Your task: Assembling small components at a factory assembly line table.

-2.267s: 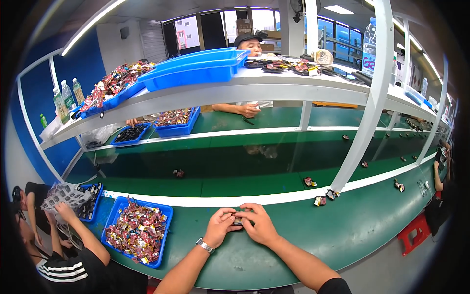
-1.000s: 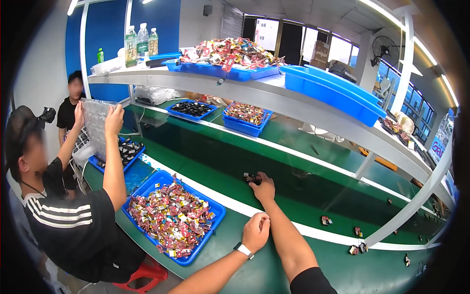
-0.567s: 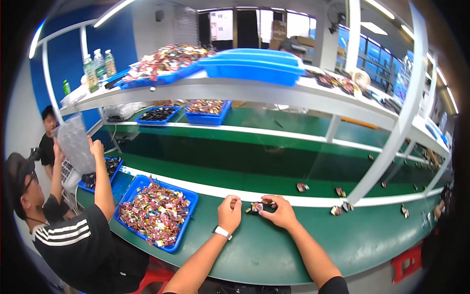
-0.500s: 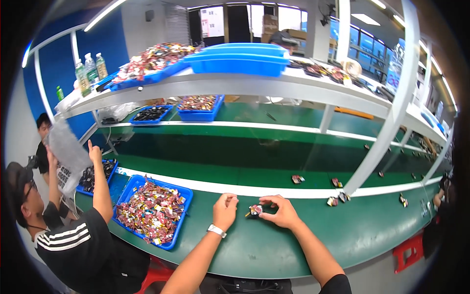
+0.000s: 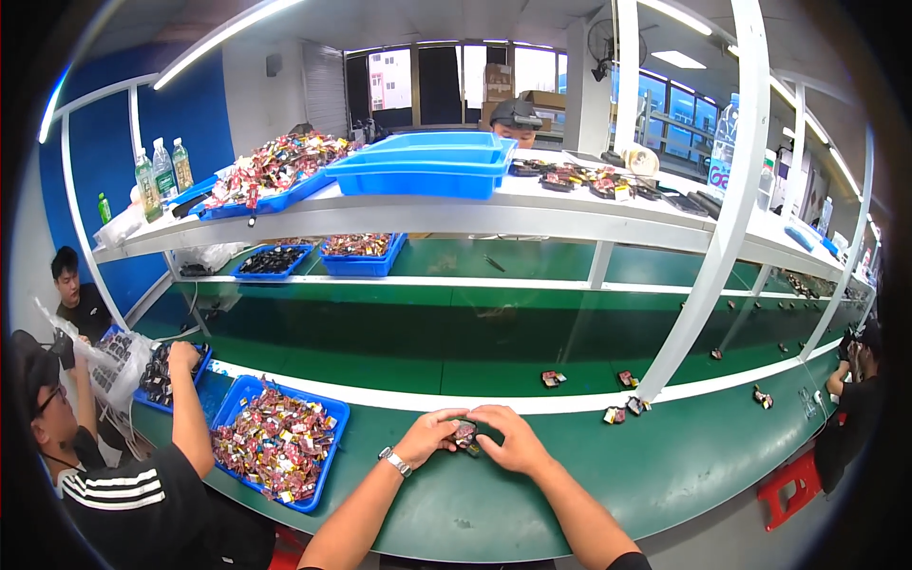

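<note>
A small dark part with a red-and-white wrapped piece (image 5: pixel 465 435) sits between my two hands over the green work surface (image 5: pixel 589 475). My left hand (image 5: pixel 426 443), with a metal watch at the wrist, is closed on its left side, thumb and fingers against it. My right hand (image 5: pixel 516 441) curves round from the other side, its fingertips at the upper edge and its thumb at the right edge. The fingers partly cover the part, so its exact shape cannot be made out. A blue tray (image 5: pixel 334 446) heaped with small red, white and yellow pieces stands left of my left hand.
At the left, a co-worker (image 5: pixel 133 484) reaches into a tray of black parts (image 5: pixel 157 388). A white shelf (image 5: pixel 408 220) bearing blue trays (image 5: pixel 418 180) runs across the back. Small parts (image 5: pixel 624 411) lie to the right, near a slanted post (image 5: pixel 703 256).
My hands have come together, and my left hand has closed on the part that my right hand held. The co-worker's arm and plastic bag have lowered. The view has shifted.
</note>
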`<action>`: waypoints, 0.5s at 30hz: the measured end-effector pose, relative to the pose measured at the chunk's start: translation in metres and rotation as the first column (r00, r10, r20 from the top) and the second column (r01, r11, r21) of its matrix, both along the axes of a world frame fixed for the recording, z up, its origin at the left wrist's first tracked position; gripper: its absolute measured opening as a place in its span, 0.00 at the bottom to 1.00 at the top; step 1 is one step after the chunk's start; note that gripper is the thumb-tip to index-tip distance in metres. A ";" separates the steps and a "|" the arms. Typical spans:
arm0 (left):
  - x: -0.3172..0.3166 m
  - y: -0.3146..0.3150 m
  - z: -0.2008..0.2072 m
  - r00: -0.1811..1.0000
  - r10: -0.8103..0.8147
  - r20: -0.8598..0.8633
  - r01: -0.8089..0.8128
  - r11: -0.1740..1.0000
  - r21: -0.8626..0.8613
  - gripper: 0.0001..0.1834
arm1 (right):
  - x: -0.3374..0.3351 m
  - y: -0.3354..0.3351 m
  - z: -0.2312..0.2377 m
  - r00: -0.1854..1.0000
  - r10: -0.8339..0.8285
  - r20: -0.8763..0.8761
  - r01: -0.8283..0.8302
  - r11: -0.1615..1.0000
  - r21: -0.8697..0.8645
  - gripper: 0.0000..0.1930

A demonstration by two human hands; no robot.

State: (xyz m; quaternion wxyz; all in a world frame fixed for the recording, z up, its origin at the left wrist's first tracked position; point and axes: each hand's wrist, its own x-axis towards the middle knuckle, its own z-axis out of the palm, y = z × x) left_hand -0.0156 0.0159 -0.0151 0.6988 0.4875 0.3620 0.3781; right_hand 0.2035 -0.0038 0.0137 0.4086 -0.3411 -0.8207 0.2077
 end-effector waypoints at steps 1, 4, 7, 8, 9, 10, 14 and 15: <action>0.002 0.001 -0.001 1.000 0.001 0.004 -0.001 1.000 0.004 0.21 | -0.005 -0.001 -0.002 0.999 -0.043 -0.013 0.043 0.999 0.001 0.20; 0.000 0.004 -0.009 0.996 0.031 0.084 -0.038 0.996 0.084 0.22 | -0.014 -0.002 -0.009 0.991 -0.110 0.080 0.099 0.987 0.128 0.16; 0.004 0.000 -0.007 0.999 0.036 0.028 -0.037 0.997 0.063 0.21 | -0.015 0.005 -0.014 0.991 -0.104 0.087 0.085 0.977 0.194 0.15; 0.003 0.002 -0.004 1.000 0.022 0.022 -0.024 0.998 0.061 0.21 | -0.014 0.007 -0.015 0.991 -0.101 0.083 0.082 0.974 0.212 0.14; 0.004 0.001 -0.004 0.999 0.024 0.024 -0.025 0.999 0.048 0.21 | -0.014 0.005 -0.014 0.991 -0.099 0.085 0.081 0.977 0.200 0.14; 0.005 0.000 -0.002 1.000 0.022 0.008 -0.022 0.996 0.088 0.21 | -0.012 0.005 -0.011 0.990 -0.100 0.100 0.081 0.980 0.183 0.13; 0.005 -0.001 -0.004 0.999 0.011 -0.041 -0.005 0.988 0.155 0.21 | -0.008 0.005 -0.011 0.995 -0.067 0.077 0.055 0.988 0.146 0.11; 0.005 -0.003 -0.004 0.999 0.005 -0.052 0.003 0.988 0.153 0.21 | -0.006 0.005 -0.013 0.996 -0.049 0.073 0.038 0.989 0.142 0.11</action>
